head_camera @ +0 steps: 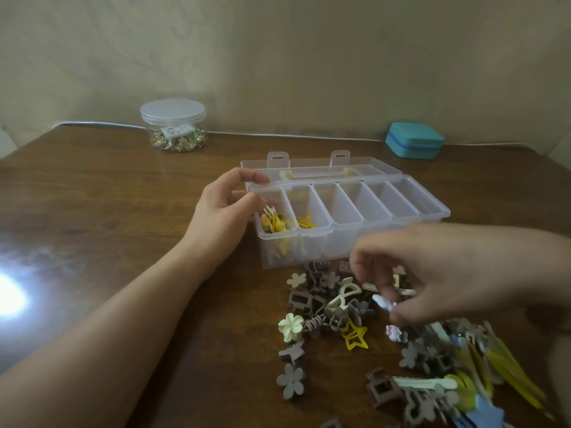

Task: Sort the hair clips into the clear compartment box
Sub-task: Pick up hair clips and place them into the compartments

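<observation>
On the brown wooden table (108, 193), mid-scene, sits the clear compartment box (349, 211), lid laid open on its far side. The left hand (227, 208) is at the box's left end, fingers (251, 177) curled over the rim, thumb against the near-left wall. The leftmost compartment holds a cluster of yellow and pink clips (273, 222); the next one to the right holds a yellow star clip (305, 221); the compartments further right look bare. Near the box, the right hand (448, 273) hovers over the heap of hair clips (336, 307), blurred, its fingertips pinching a small white clip (381, 301). That heap is brown flowers, a cream flower clip (290, 327), a yellow star outline (355, 335), and it spreads toward the near right into long yellow and blue pieces. Far left, a clear round jar (173, 126) of small trinkets; far right, a teal case (414, 139) by the wall.
</observation>
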A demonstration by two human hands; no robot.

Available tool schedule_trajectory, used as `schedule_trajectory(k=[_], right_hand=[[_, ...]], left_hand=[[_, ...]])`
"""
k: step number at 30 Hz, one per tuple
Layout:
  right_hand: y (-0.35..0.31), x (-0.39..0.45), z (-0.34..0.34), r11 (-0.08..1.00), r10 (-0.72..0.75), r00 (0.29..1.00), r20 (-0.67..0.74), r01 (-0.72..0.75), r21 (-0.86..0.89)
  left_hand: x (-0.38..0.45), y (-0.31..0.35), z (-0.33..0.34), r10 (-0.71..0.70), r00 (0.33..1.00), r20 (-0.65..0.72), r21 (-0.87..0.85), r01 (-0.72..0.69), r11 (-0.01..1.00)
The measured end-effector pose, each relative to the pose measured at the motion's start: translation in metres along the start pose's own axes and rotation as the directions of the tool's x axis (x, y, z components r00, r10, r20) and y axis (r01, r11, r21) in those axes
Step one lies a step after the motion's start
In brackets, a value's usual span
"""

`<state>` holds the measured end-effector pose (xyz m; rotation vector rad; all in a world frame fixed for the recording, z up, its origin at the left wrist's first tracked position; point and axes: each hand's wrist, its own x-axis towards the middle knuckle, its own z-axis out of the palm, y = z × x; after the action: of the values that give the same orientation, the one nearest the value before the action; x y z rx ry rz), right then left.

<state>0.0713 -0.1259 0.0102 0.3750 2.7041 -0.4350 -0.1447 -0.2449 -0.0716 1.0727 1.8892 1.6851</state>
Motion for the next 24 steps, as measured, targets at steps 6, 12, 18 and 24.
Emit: schedule_trajectory(k=[6, 12, 18, 24], right_hand=[[0.005, 0.012, -0.030, 0.831, -0.115, 0.931, -0.347, 0.282, 0.480], [-0.009, 0.072, -0.041, 0.847, 0.093, 0.889, -0.449, 0.167, 0.505], [-0.008, 0.046, -0.039, 0.983, 0.021, 0.808, -0.589, 0.092, 0.161], [-0.018, -0.019, 0.017, 0.983, -0.003, 0.951, -0.311, -0.054, -0.175]], left_hand=[[0.000, 0.000, -0.001, -0.010, 1.000, 0.007, -0.021, 0.010, 1.000], [0.000, -0.001, -0.001, -0.008, 1.000, 0.016, -0.032, 0.009, 0.999], [0.001, -0.002, -0.001, -0.005, 1.000, -0.003, -0.024, 0.005, 1.000], [0.002, -0.001, 0.000, 0.005, 1.000, -0.006, -0.007, -0.005, 1.000]])
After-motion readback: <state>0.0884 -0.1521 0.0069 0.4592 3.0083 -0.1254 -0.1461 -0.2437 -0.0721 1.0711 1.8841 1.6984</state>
